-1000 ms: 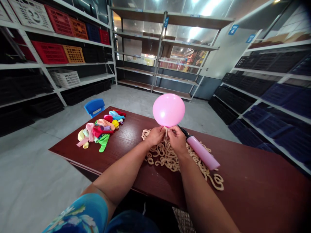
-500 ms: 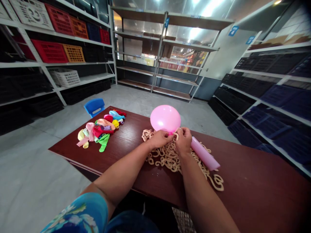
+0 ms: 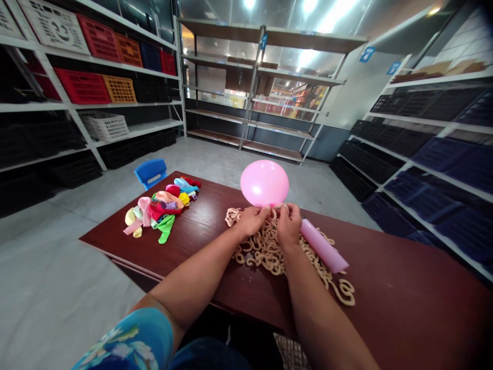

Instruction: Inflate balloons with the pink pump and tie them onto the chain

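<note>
An inflated pink balloon (image 3: 265, 182) stands over the far edge of the table, its knotted or pinched end towards me. My left hand (image 3: 252, 221) is closed, thumb and fingers pinching at the balloon's neck. Close beside it, my right hand (image 3: 289, 223) is closed too, its fingertips on a tan cord by the neck; the exact grip is partly hidden. Under both hands lies a tangled heap of tan cord (image 3: 269, 253). A pink tube, like a hand balloon pump (image 3: 324, 247), rests on the heap right of my right hand.
Limp balloons of many colours (image 3: 157, 208) are piled at the left of the dark brown table (image 3: 208, 216). Behind that corner stands a blue chair (image 3: 151, 172). Shelves with crates (image 3: 82, 86) line the left side; more racks stand at the back and right.
The balloon has shifted slightly up and right, above my hands. My fingers have moved a little at its neck, and the bit of cord between them shows less.
</note>
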A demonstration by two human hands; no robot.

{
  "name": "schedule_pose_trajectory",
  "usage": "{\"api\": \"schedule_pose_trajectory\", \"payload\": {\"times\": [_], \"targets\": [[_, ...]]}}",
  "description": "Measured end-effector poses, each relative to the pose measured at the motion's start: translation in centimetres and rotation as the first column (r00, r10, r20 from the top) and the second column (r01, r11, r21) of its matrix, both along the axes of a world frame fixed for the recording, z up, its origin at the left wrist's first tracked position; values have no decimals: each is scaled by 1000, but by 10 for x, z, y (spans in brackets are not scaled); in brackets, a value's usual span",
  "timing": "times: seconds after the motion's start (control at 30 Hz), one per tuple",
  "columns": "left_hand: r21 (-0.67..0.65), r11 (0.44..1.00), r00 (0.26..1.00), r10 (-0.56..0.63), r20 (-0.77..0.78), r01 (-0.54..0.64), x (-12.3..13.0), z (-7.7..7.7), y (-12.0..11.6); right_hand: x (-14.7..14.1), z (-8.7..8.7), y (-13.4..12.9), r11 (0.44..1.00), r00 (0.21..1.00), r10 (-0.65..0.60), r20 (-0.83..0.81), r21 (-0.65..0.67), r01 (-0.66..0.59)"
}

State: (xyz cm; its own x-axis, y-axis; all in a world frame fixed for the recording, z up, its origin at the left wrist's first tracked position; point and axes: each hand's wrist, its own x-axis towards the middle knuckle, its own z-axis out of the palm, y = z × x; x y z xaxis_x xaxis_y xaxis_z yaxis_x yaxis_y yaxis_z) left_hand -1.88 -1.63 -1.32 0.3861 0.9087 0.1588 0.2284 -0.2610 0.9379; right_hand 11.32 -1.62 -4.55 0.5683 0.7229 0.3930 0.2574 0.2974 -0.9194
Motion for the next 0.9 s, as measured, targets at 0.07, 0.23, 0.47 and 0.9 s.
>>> {"api": "schedule_pose_trajectory", "payload": {"times": [0.07,0.23,0.47,0.9], "targets": [[17,994,994,108,-4,-107,2,-5,5,-1,-1,1,999,996,32,79,13,-33],[34,968,966,249,-65,-248,7,-17,21,-5,-1,-1,994,927,42,373,82,-78],[125,937,917,345,-198,-326,11,0,42,-10,1,-6,971,793,51,606,155,-181],[144,927,827,374,-420,-347,-30,9,98,-11,1,-8,986,737,57,673,79,-149]]}}
